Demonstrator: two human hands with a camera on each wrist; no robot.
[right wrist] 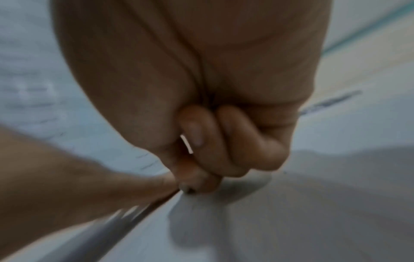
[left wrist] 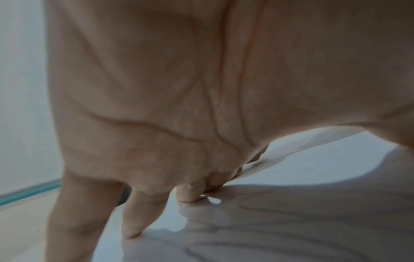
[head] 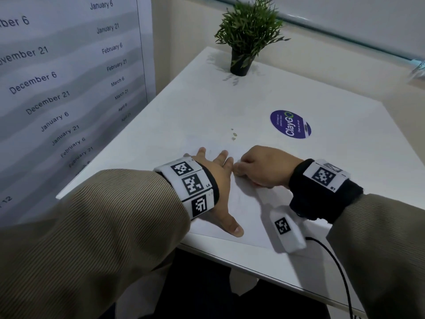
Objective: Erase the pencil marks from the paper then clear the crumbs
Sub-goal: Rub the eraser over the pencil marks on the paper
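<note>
One thin, floppy paper point(head: 248, 199) pinned by flat left hand point(head: 220, 180); right hand point(head: 264, 166) clenched, apparently pinching an eraser, hidden.

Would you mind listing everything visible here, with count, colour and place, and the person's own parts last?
Sheet of paper: one, white, flat at the table's near edge, under both hands.
Square table: one, white.
Small crumbs: a few, greyish, on the table beyond the paper.
Round sticker: one, purple, right of the crumbs.
Potted plant: one, green in a black pot, far corner.
Date chart: one, grey-white, on the left.
Cable: one, black, near right edge.
Left hand: flat, fingers spread, pressing the paper.
Right hand: fingers curled, pinching a small white object, likely an eraser, against the paper.
</note>
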